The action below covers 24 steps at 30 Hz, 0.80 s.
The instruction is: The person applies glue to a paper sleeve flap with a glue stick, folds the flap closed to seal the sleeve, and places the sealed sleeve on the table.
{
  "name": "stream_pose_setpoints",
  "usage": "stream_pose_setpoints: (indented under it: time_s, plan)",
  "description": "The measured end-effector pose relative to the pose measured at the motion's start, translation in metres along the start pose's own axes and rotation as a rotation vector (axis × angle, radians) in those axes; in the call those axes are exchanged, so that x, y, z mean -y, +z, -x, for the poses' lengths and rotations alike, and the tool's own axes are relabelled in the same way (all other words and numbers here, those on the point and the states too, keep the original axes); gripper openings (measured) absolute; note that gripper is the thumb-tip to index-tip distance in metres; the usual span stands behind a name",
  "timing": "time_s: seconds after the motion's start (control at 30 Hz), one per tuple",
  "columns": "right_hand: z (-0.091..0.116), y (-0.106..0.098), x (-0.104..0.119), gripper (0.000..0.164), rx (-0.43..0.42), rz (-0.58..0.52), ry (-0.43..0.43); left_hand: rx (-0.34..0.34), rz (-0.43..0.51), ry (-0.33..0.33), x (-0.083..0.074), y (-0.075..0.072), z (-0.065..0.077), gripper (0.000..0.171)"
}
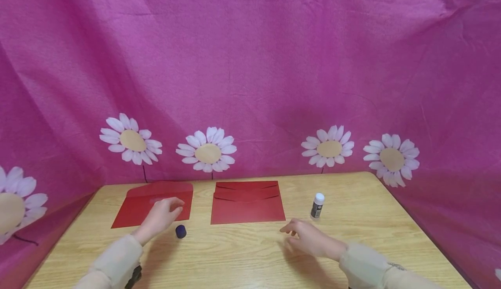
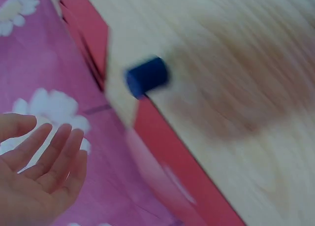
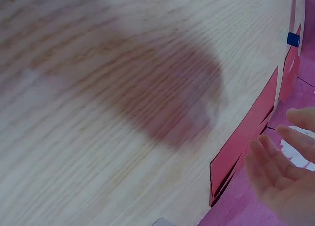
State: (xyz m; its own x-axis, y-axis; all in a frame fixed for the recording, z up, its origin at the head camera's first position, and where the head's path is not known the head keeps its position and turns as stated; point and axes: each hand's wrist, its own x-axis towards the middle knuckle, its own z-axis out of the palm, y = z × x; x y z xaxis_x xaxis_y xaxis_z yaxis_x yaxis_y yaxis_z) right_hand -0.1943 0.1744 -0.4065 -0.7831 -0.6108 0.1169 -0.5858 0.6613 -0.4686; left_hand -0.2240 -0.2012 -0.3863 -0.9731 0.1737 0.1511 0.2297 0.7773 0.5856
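My left hand (image 1: pixel 161 216) hovers over the lower right part of a red envelope (image 1: pixel 135 210) whose flap is raised; its fingers are relaxed and nothing is in them. Just right of that hand a dark blue cap (image 1: pixel 181 231) lies on the table. In the middle sit red envelopes (image 1: pixel 248 210), stacked so that two flap edges show. Loosely bent and holding nothing, my right hand (image 1: pixel 309 239) is above the table, in front of the stack's right corner. A glue stick (image 1: pixel 317 205) with a white top stands upright beyond this hand.
The light wooden table (image 1: pixel 235 263) ends at the back against a magenta cloth (image 1: pixel 258 84) printed with white daisies. The cloth also hangs along the left and right sides.
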Motion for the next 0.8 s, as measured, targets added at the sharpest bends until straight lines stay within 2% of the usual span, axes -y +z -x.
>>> stream_pose_setpoints:
  time_s: [0.17,0.3,0.43,0.57,0.8]
  plan:
    - [0.010,-0.003,-0.001,0.021,0.007,-0.023,0.005,-0.026,-0.083,-0.032,0.028,-0.005,0.004,0.021]
    - [0.016,-0.003,-0.004,0.021,0.016,-0.030,0.020,-0.013,-0.141,-0.077,0.046,-0.007,0.006,0.023]
    - [0.020,-0.003,-0.006,0.020,0.022,-0.043,0.033,0.024,-0.154,-0.122,0.063,-0.009,0.008,0.026]
    - [0.023,-0.002,-0.009,0.020,0.020,-0.057,0.026,0.042,-0.168,-0.114,0.078,-0.012,0.008,0.030]
    - [0.027,-0.001,-0.011,0.021,0.029,-0.098,0.052,0.165,-0.213,-0.130,0.099,-0.011,0.010,0.047]
